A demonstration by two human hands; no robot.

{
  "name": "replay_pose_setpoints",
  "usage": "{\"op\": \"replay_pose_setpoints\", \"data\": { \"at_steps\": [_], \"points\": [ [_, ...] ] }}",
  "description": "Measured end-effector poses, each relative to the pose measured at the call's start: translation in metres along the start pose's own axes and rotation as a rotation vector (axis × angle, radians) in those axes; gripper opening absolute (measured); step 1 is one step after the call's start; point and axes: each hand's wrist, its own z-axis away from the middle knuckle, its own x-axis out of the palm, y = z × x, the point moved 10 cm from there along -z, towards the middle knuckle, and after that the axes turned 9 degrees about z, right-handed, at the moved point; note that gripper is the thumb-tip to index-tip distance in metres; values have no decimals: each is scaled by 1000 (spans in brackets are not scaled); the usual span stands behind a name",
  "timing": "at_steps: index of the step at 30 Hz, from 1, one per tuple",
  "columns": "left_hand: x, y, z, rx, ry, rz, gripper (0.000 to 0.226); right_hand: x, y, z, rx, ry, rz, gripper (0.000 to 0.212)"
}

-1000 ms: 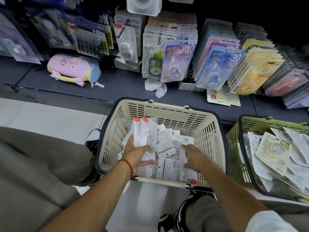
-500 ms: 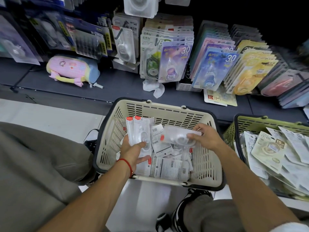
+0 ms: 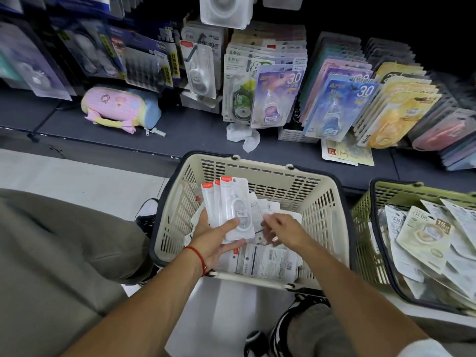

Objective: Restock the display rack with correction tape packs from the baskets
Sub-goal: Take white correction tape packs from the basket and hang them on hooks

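I am at the gathering step: my left hand [image 3: 215, 239] grips a fan of clear correction tape packs [image 3: 231, 207] above the beige basket [image 3: 319, 210], while my right hand [image 3: 282, 229], fingers loose and empty, should next pinch another pack from the pile.

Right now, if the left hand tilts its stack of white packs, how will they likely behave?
The stack of white packs looks like smooth clear plastic, so packs may slide apart; they already fan at the top. They seem light and fairly stiff: the left hand holds several upright with only its thumb across the front.
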Motion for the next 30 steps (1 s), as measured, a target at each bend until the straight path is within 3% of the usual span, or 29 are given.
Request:
{"op": "replay_pose_setpoints", "data": {
  "at_steps": [3,6,8,12,16,19,25,30],
  "points": [
    [-8,3,-2,8,58,8,65,7,41,3,3,-70,610,21],
    [-12,5,-1,16,87,0,68,17,60,7,29,-146,691,35],
    [-12,6,-1,30,84,-13,68,26,59,9,15,-194,698,26],
    [-11,15,4,91,92,-45,72,10,61,10,17,-133,517,18],
    [-9,22,12,127,89,-79,77,-51,44,12,101,196,35,18],
    [0,20,11,145,59,-88,82,-67,-8,13,-7,331,-177,17],
    [42,56,20,272,-79,-63,79,-69,-124,40,-361,490,-173,22],
    [55,86,34,328,-189,0,74,-81,-156,45,-453,499,-190,20]
  ]
}}
